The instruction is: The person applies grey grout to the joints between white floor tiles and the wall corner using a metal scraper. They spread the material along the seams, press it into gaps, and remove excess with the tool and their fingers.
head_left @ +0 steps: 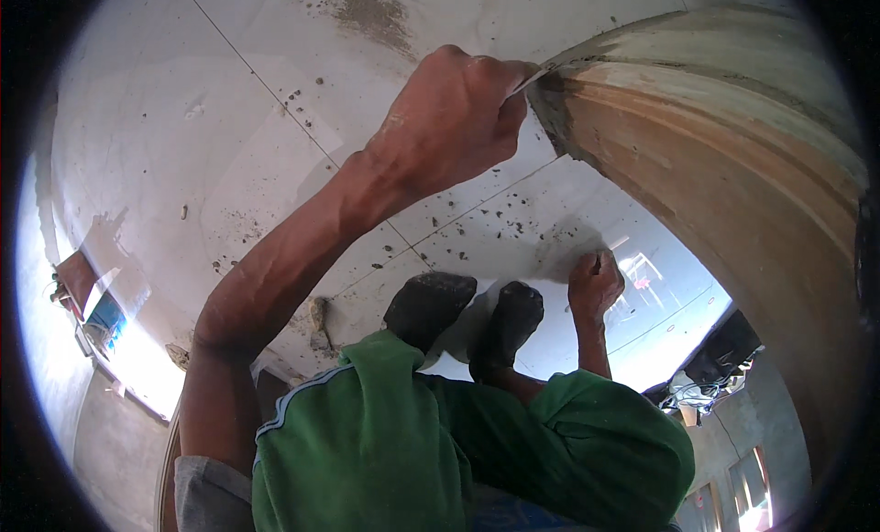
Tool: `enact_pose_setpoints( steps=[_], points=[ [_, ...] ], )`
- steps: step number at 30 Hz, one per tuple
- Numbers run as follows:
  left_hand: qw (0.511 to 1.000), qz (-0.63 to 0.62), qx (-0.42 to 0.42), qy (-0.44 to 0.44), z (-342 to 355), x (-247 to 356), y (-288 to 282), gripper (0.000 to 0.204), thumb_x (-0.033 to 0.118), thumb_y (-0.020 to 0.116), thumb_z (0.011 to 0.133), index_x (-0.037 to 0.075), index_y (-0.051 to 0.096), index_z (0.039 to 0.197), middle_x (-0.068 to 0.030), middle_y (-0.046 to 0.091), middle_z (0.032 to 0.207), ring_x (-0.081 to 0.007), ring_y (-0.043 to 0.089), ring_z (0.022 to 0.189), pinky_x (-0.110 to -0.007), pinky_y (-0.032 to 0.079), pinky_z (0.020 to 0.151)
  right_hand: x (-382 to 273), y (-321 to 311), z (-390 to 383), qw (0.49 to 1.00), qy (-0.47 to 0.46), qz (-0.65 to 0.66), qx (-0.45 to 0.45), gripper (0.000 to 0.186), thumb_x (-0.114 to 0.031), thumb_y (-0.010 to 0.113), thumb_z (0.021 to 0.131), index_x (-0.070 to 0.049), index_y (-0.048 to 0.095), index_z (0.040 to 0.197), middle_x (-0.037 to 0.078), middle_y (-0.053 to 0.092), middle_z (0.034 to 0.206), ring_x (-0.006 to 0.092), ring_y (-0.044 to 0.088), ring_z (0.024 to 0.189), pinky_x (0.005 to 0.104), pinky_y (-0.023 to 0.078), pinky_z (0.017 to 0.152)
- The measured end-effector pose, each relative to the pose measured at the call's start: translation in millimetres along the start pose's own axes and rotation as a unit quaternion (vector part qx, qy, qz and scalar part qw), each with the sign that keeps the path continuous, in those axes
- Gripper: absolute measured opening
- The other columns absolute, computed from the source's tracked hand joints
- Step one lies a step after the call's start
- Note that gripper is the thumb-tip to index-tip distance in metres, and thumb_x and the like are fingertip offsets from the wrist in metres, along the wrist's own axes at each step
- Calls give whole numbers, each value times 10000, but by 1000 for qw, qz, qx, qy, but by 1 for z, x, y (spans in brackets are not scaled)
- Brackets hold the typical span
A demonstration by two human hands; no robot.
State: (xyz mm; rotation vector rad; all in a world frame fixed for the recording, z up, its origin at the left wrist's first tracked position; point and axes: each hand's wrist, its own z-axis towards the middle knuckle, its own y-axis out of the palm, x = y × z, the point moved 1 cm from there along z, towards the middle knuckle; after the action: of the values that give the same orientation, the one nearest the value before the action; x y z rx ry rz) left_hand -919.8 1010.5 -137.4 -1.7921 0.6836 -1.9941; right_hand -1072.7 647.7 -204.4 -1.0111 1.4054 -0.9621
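My left hand reaches far forward, its fingers closed around a thin metal blade, like a scraper or putty knife. Its handle is hidden in the fist. The blade's tip touches or nearly touches the lower end of a brown wooden frame, where grey mortar covers the corner by the floor. My right hand is closed in a fist low beside my right knee, above the tiles. Whatever it holds, if anything, cannot be made out.
Crumbs of mortar lie scattered over the pale tiled floor, with a dusty patch farther off. A longer lump rests near my dark-covered feet. Dark objects with tangled wires stand at the right.
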Motion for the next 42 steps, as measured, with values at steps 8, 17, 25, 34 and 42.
enact_pose_setpoints(
  steps=[8, 17, 25, 34, 42],
  points=[
    [999, 30, -15, 7, 1, 1, 5, 118, 6, 692, 923, -30, 756, 1017, -227, 705, 742, -343, 691, 584, -434, 564, 593, 0, 1, 1, 1000, -16, 4, 14, 188, -111, 598, 941, -32, 586, 771, 208, 591, 694, 462, 589, 599, 546, 466, 587],
    [997, 75, -26, 18, 7, 1, 1, 180, 5, 674, 959, -8, 791, 1096, -192, 736, 722, -265, 733, 578, -390, 594, 568, 8, 3, -2, 1000, -10, 4, 1, 206, -137, 610, 956, -33, 589, 779, 199, 586, 675, 438, 576, 581, 522, 457, 576],
    [999, 43, -14, -11, 12, -19, -19, 150, 50, 639, 1013, 0, 772, 1061, -143, 721, 657, -235, 747, 571, -395, 594, 562, 11, 5, -3, 1000, -16, -23, 8, 201, -151, 610, 958, -23, 600, 803, 211, 612, 708, 461, 606, 618, 540, 474, 602],
    [995, 85, -45, 8, 13, -20, 5, 208, 25, 637, 977, 13, 787, 1121, -180, 780, 825, -243, 756, 652, -407, 610, 608, 7, 4, -2, 1000, 21, -9, -10, 179, -144, 610, 944, -25, 605, 810, 216, 619, 709, 470, 614, 625, 546, 477, 605],
    [989, -30, -137, -53, 49, 24, -43, 143, 92, 641, 985, -12, 739, 988, -178, 742, 824, -248, 749, 744, -394, 596, 690, 16, 6, -6, 999, -19, -26, 8, 191, -138, 604, 958, -30, 588, 801, 215, 601, 689, 474, 610, 620, 548, 476, 599]
  ],
)
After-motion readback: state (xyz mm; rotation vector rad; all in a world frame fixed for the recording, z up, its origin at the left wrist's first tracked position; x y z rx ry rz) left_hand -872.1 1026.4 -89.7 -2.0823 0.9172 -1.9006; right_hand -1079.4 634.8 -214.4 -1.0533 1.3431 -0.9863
